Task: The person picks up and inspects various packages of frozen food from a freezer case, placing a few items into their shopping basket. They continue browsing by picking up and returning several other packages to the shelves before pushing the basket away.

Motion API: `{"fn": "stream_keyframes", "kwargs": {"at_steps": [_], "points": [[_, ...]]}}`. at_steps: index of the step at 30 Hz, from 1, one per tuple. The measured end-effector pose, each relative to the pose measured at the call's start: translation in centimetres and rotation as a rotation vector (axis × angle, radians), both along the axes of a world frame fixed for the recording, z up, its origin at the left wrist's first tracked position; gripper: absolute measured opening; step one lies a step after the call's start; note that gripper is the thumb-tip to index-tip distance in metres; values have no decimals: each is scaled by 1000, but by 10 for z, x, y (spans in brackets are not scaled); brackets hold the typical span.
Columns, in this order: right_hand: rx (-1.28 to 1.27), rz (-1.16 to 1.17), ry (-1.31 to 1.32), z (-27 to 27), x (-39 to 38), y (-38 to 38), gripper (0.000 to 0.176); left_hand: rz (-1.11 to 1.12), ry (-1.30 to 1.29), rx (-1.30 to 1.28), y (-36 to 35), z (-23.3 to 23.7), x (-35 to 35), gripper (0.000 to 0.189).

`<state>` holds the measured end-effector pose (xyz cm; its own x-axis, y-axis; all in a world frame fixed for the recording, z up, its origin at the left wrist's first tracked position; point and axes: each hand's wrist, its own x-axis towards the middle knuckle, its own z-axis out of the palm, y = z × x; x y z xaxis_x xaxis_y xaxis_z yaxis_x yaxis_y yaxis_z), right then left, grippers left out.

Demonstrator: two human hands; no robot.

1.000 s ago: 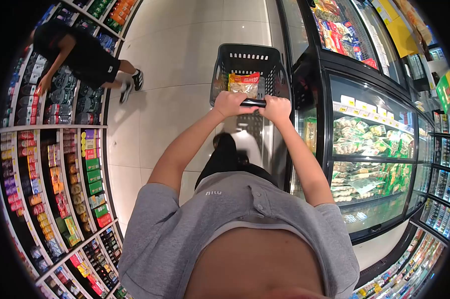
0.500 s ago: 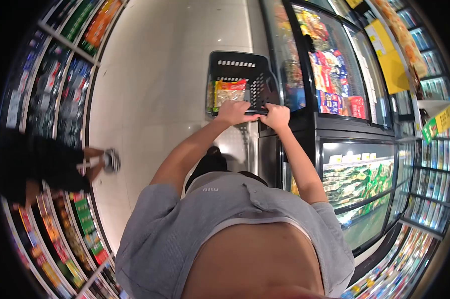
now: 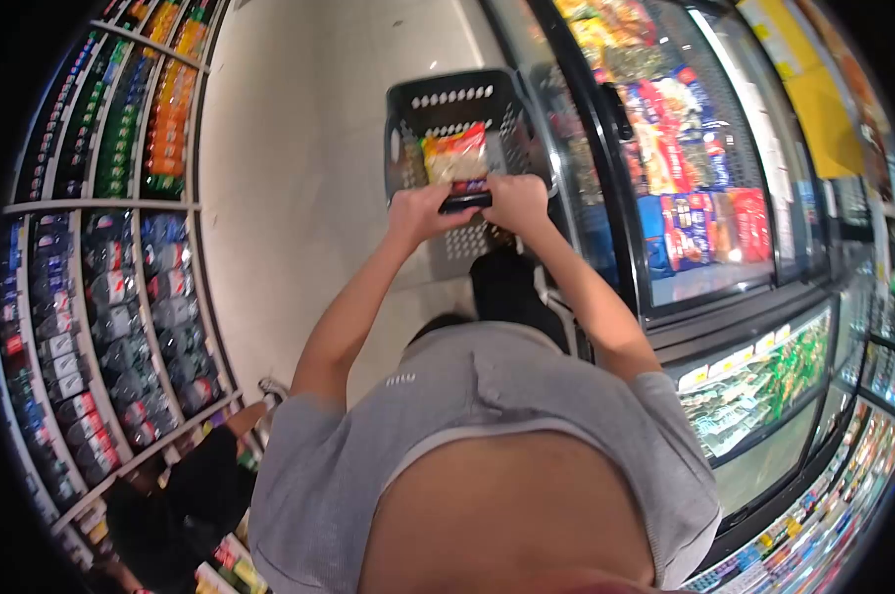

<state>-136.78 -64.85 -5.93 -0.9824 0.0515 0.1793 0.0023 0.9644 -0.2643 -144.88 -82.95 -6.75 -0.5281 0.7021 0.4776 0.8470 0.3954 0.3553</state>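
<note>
A dark plastic shopping basket [image 3: 457,94] with slotted sides is in front of me at waist height. In it lies a yellow and red bag with a pale, see-through front [image 3: 455,156]. My left hand [image 3: 423,211] is wrapped round the left part of the basket's near bar. Round the right part of the same bar, my right hand [image 3: 515,201] is closed. A short dark stretch of the bar shows between the two hands.
Glass-topped freezers [image 3: 705,168] with colourful bags run along my right. Shelves of bottles [image 3: 121,297] line the left side. A person in black [image 3: 195,495] is at the lower left. Pale floor tiles [image 3: 289,148] lie between.
I have moved forward along the aisle, and the person in black has slid to the lower left. My hands, still on the basket bar, are further left in view and slightly wider apart.
</note>
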Motion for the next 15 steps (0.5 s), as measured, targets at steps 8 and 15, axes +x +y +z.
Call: {"fn": "stream_keyframes", "kwargs": {"at_steps": [8, 15], "points": [[-177, 138, 61, -4, -80, 42, 17, 11, 54, -38, 33, 5, -78, 49], [-168, 136, 87, -6, -152, 68, 16, 19, 62, 3, 61, 5, -150, 46]]}}
